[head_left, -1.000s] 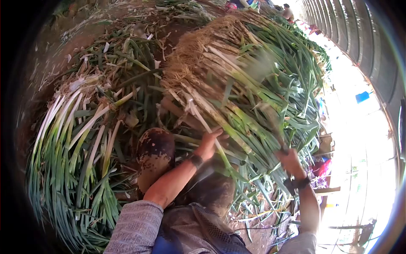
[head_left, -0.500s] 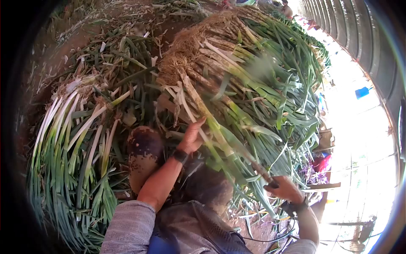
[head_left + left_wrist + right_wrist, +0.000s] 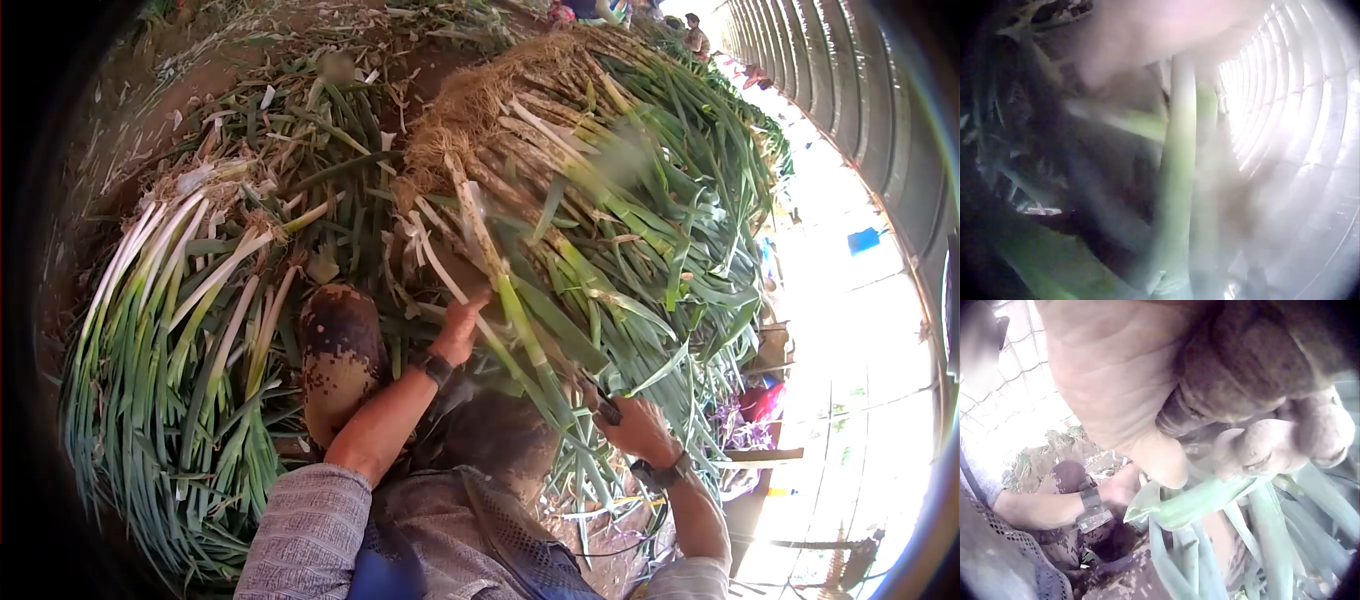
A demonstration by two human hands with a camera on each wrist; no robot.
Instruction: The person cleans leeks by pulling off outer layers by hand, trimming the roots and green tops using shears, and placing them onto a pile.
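Note:
In the head view my left hand (image 3: 460,332) grips a thin white-stemmed leek (image 3: 436,262), its root end up and leaves slanting down to the right. A thicker, soil-streaked leek (image 3: 490,240) lies just beyond my fingertips, roots at the upper end. The left wrist view shows a pale green leek stem (image 3: 1179,144) below blurred fingers. My right hand (image 3: 636,430) has its fingers curled round a dark-handled tool (image 3: 607,408) low among the leaves. In the right wrist view, cut-looking leaf ends (image 3: 1191,506) lie under that fist; the tool's far end is hidden.
A big heap of untrimmed leeks (image 3: 545,130) fans out ahead, roots to the left. Cleaned leeks (image 3: 170,270) lie in a row at the left. My knee (image 3: 340,350) rises between them. Leaf scraps cover the ground, and a ribbed wall (image 3: 850,100) curves along the right.
My right hand has come left and down with the tool, ending low near the leek leaves. The left hand shifted slightly left and keeps its leek. The thicker leek now stands apart from the heap.

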